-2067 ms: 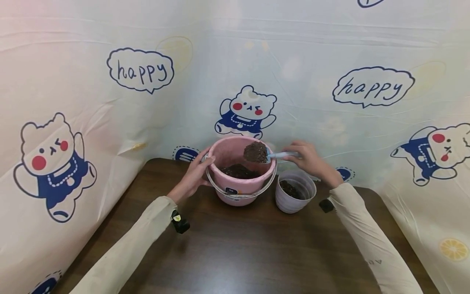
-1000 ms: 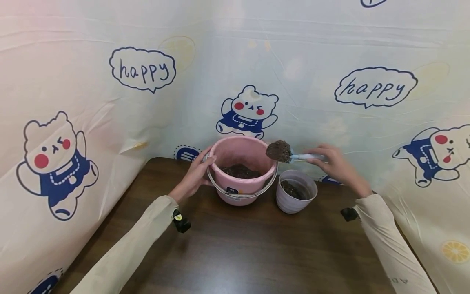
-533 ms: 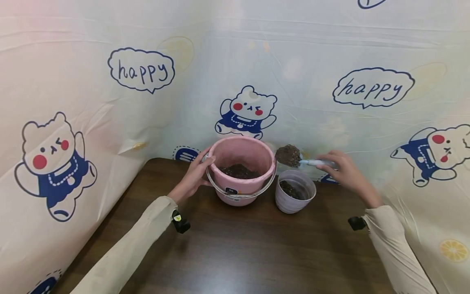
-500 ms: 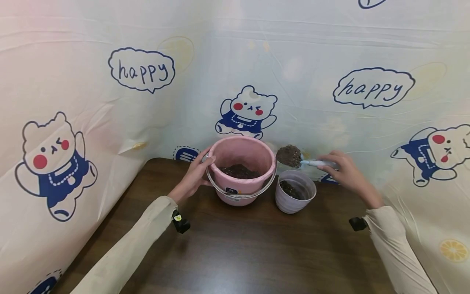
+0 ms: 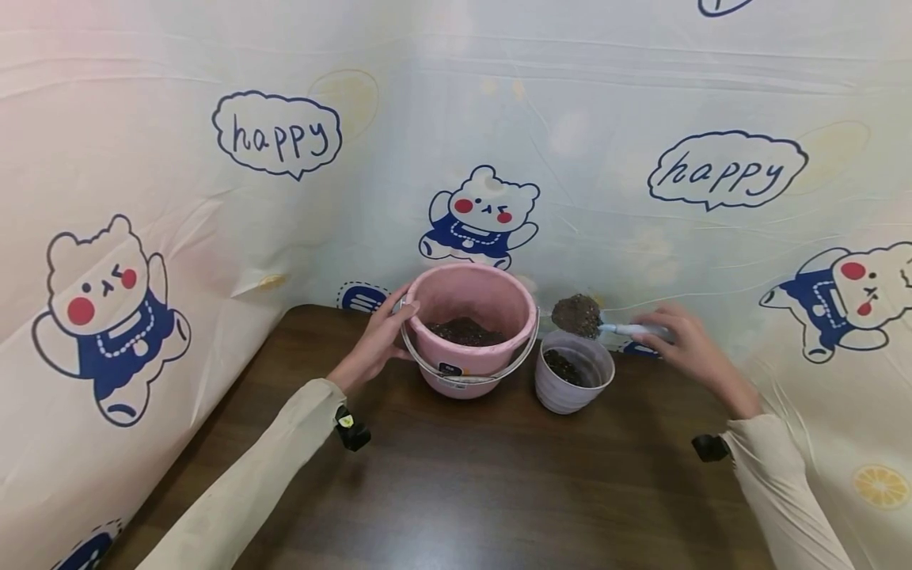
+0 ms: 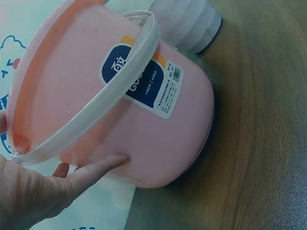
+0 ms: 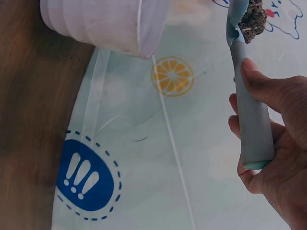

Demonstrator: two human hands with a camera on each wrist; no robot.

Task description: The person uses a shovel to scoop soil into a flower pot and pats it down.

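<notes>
A pink bucket [image 5: 459, 366] with dark soil [image 5: 466, 332] at its bottom stands on the table. My left hand [image 5: 374, 342] grips its left side, thumb over the rim and fingers spread along the outer wall. In the left wrist view the bucket's white handle [image 6: 96, 112] hangs across its label. My right hand [image 5: 691, 352] holds a small garden trowel by its light blue handle [image 7: 254, 115]. Heaped soil [image 5: 575, 314] covers the trowel's blade, which hovers level above the back rim of a pale lilac plant pot [image 5: 559, 396]. Some soil [image 5: 563, 366] lies inside the pot.
The pot stands just right of the bucket on a dark wooden table [image 5: 456, 483]. Behind both hangs a pale printed cloth [image 5: 598, 103], close to the table's back edge and along both sides.
My right hand has carried the loaded trowel from above the bucket rightward, then down towards the plant pot. The left hand keeps its grip on the bucket, which stays in place.
</notes>
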